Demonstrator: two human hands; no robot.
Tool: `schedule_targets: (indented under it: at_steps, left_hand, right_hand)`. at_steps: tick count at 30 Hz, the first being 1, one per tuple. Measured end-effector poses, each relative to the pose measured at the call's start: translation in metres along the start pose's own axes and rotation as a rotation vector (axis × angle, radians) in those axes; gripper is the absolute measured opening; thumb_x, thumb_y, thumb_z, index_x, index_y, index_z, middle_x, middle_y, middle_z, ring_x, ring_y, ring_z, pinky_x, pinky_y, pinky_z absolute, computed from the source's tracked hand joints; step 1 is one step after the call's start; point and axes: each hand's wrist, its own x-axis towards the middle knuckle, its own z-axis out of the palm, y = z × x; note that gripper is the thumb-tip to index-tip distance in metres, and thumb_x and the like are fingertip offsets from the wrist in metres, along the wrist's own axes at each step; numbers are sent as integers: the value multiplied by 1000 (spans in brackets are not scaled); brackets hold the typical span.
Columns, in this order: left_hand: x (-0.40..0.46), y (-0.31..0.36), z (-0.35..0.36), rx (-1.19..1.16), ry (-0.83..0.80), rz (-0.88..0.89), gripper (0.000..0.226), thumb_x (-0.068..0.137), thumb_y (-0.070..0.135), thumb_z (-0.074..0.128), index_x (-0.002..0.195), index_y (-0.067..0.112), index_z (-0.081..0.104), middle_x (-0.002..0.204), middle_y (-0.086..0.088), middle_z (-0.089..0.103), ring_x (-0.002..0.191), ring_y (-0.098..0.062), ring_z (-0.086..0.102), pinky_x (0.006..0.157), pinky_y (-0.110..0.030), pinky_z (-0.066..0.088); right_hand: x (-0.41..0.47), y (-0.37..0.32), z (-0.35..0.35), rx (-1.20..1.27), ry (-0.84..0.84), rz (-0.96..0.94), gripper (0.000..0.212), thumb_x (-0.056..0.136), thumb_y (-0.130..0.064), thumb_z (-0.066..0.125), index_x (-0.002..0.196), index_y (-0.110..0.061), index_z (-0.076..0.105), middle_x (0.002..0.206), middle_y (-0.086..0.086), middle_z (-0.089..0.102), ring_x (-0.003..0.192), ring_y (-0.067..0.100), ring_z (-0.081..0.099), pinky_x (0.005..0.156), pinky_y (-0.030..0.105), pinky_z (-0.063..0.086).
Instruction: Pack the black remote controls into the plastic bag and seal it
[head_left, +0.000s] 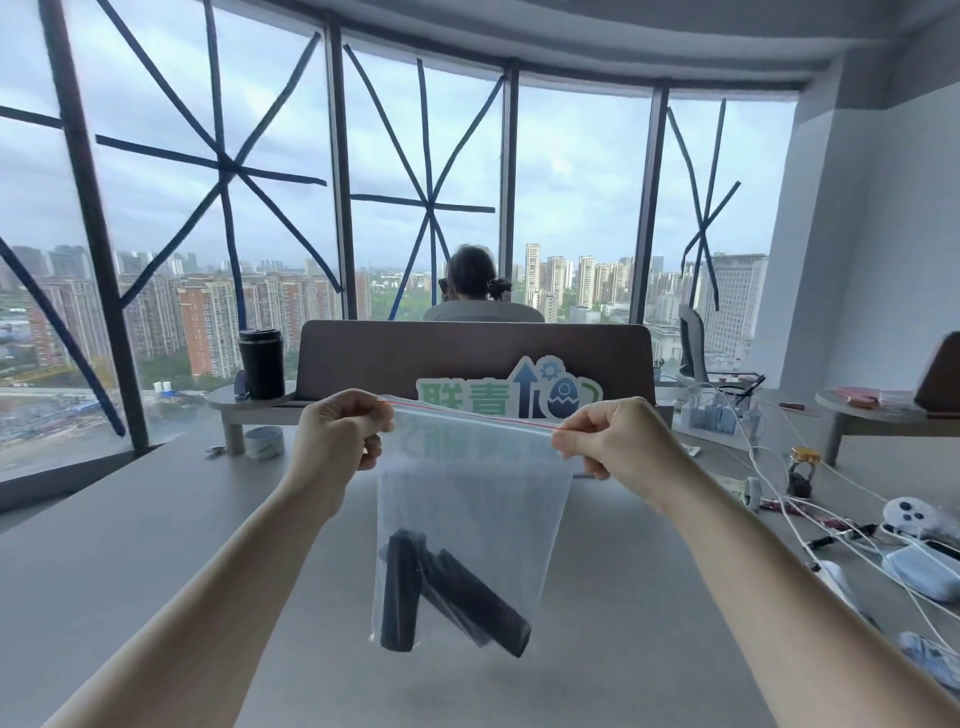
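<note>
With the black remote controls (447, 597) already lying in the bottom of the plastic bag (467, 519), which hangs in the air below and between my hands, I judge I am at the sealing step. My left hand (337, 436) pinches one top corner, my right hand (602, 434) the other, stretching the red-lined zip strip (472, 413) taut. Next I should run pinched fingers along it, pressing evenly until closed.

Both hands (340, 434) (605, 441) pinch remote-filled plastic bag (472, 499) taut
</note>
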Motion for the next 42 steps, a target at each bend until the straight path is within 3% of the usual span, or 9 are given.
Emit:
schedule_targets:
  at_steps: [3,13,17,21,23,27,35,40,42]
  left_hand:
    - [2,-3,-2,16,12,-2,19,82,0,61,67,12,64,66,-7,60,38,-10,41,50,-25,35]
    - [28,-26,-30,8,80,-30,19,86,5,58,72,17,63,73,-2,64,41,-8,59,42,-20,48]
    - [79,-59,-65,-12,129,-154,27,89,-4,48,74,16,59,82,-2,62,53,-18,70,49,-30,58]
    - [149,-69,-100,-22,227,-158,38,88,-12,34,72,15,54,85,-3,59,65,-22,69,66,-38,58]
    - [179,-66,-118,-54,265,-119,38,89,-12,34,71,16,53,85,-6,61,73,-23,67,73,-38,57]
    - [208,-81,-158,-116,328,-75,31,91,-7,44,72,14,55,79,-7,63,80,-22,67,78,-34,57]
    - [151,-195,-212,-5,372,-226,22,88,-6,53,71,8,57,74,-12,59,72,-20,59,62,-14,56]
    - [104,-225,-228,73,397,-303,21,87,-5,54,70,7,59,73,-11,59,69,-18,56,63,-15,54]
    - [89,-226,-232,120,411,-331,20,88,-2,54,72,7,60,72,-11,59,67,-20,56,62,-24,53]
  right_hand:
    - [0,4,5,-38,39,1,20,79,-18,79,63,-8,72,56,5,68,46,14,51,55,33,49]
    - [38,3,49,17,111,18,26,78,-25,80,61,-9,70,45,-5,62,34,3,43,51,24,37]
    - [98,2,118,-59,65,35,24,83,-27,75,65,-12,69,43,-6,60,42,2,51,53,25,40]
    - [164,-16,185,-22,53,5,16,85,-24,67,72,-15,69,51,-3,69,55,17,67,53,36,55]
    - [187,-28,210,16,69,-52,18,87,-23,65,70,-19,68,58,-3,74,53,15,63,56,41,60]
    - [201,-31,251,126,48,-122,19,86,-21,69,68,-21,69,68,-2,76,37,16,49,44,31,50]
    - [136,54,324,-43,-243,-17,18,80,-23,71,65,-13,73,69,4,77,36,14,55,55,32,54]
    - [84,70,338,-145,-403,-11,17,78,-24,70,61,-23,69,63,-4,71,39,4,53,62,31,56]
    - [68,68,335,-215,-471,-51,13,83,-28,66,77,-22,76,75,-2,76,53,10,60,73,33,58]
